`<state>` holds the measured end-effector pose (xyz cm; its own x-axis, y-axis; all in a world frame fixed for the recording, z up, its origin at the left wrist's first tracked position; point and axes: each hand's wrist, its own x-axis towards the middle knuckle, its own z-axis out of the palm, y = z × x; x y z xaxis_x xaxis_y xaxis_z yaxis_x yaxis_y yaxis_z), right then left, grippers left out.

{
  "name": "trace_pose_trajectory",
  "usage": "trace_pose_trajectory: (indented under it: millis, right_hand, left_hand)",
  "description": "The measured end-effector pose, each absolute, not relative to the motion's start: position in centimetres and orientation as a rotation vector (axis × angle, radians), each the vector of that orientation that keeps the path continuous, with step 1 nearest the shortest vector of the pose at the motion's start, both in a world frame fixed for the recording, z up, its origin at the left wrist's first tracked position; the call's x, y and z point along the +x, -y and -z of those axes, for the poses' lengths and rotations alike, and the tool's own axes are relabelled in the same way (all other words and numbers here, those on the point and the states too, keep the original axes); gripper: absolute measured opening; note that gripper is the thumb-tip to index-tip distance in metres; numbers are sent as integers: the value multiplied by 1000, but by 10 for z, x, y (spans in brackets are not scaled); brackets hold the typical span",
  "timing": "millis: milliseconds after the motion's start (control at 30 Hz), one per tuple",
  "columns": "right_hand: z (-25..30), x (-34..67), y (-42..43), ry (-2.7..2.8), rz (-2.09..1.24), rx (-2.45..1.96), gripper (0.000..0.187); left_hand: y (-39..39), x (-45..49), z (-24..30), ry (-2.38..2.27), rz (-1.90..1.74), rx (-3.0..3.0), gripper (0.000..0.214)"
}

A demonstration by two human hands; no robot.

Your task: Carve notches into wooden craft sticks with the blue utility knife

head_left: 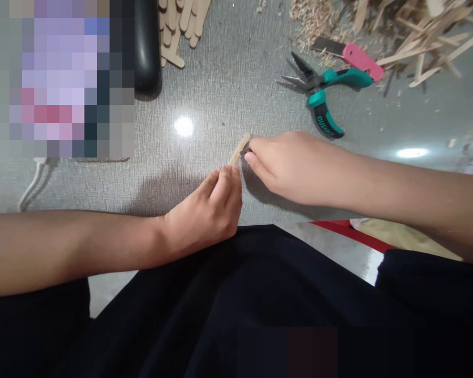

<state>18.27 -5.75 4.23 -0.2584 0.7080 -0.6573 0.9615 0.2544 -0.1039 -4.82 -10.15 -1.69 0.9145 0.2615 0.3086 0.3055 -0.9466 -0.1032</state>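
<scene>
My left hand (216,202) is closed, pinching the lower end of a wooden craft stick (241,147) that tilts up to the right. My right hand (286,165) is also closed, with thumb and forefinger gripping a small dark blade (245,150). The blade's tip meets the stick's right edge or lies very near it. Most of the blade is hidden by my fingers. Both hands are just above the table's near edge, over the grey textured table (205,94).
Teal-handled pliers (319,86) lie open beyond my right hand. Behind them are a pink-handled cutter (358,59), wood shavings (319,23) and a heap of split sticks (429,47). Whole craft sticks (181,23) lie at the back beside a black rounded object (147,47). A white cable (33,181) runs at left.
</scene>
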Motion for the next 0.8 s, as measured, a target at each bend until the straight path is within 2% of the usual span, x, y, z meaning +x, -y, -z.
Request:
trace_pose_trajectory:
  millis: [300, 433, 633, 800]
  right_hand:
    - [-51, 172, 57, -1966, 592, 1479, 34]
    - [-51, 171, 64, -2102, 725, 1602, 38]
    - [-50, 164, 51, -2135, 845, 1550, 40]
    - [-55, 160, 39, -2032, 828, 1487, 22]
  left_hand:
    - [103, -46, 13, 494, 401, -2875, 46]
    - [105, -45, 13, 534, 367, -2855, 42]
    - [100, -43, 8, 502, 407, -2822, 40]
    - [99, -43, 8, 496, 407, -2839, 37]
